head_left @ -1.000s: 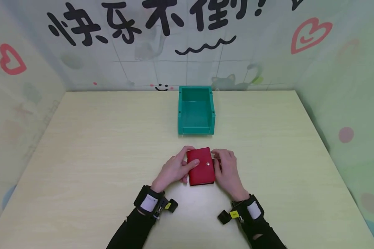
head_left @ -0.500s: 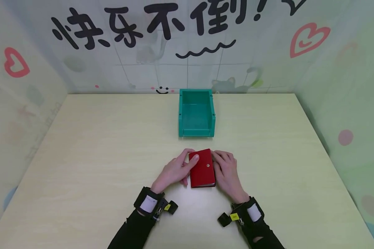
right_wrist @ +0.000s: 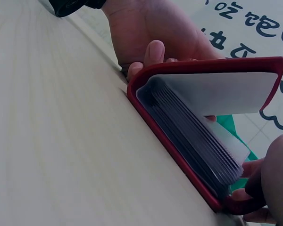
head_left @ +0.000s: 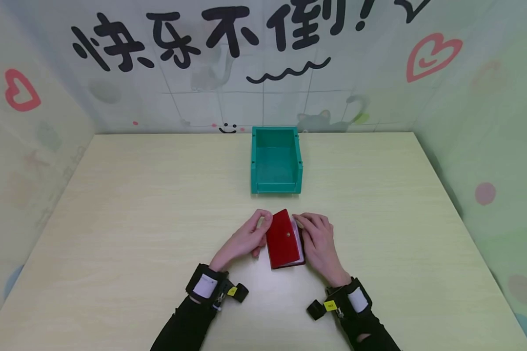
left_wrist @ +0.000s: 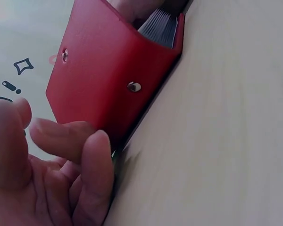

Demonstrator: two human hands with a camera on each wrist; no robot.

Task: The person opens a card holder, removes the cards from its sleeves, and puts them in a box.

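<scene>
A red card holder (head_left: 283, 240) lies on the table between my hands, its snap-stud cover (left_wrist: 104, 75) lifted up on its left edge. Grey card sleeves (right_wrist: 193, 127) show under the raised cover (right_wrist: 212, 65). My left hand (head_left: 245, 239) is at the holder's left side, its curled fingers (left_wrist: 92, 160) against the cover's outer face. My right hand (head_left: 318, 241) is at the right side, fingers on the sleeves and a fingertip (right_wrist: 279, 174) hooked by the red tab at the open edge.
A green open bin (head_left: 276, 161) stands further back on the pale wooden table (head_left: 136, 219), straight beyond the holder. Decorated walls close in the table at the back and on both sides. Black wrist straps sit on both forearms.
The holder lay shut and flat with the left thumb on top. Now the cover has swung up and leftward, showing the sleeves, and the left thumb has slid off to the edge.
</scene>
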